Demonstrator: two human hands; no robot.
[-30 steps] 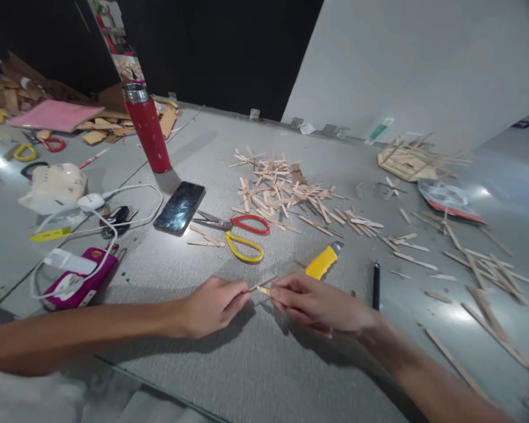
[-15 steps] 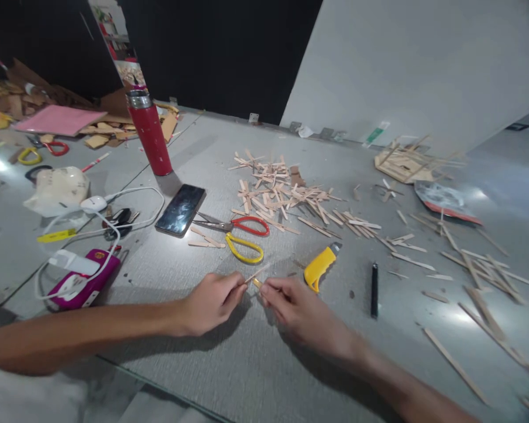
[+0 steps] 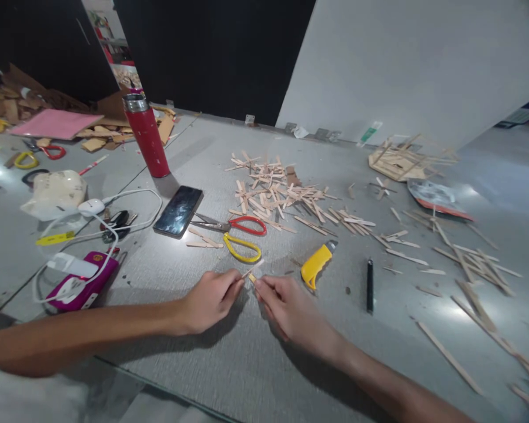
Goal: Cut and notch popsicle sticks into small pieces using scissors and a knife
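The scene is viewed from a head-worn camera, faced forward and down over the bench (image 3: pixel 194 370). Both forearms are entered from the lower corners, and the hands are seen close by, low and near the middle. The black panel (image 3: pixel 211 53) and white panel (image 3: pixel 379 64) are taken in beyond; the far left clutter is perhaps too blurred to be told apart.

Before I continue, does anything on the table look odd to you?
The red metal bottle seems uncapped, a spill risk near the black phone. The metal scissors with red and yellow handles lie open.
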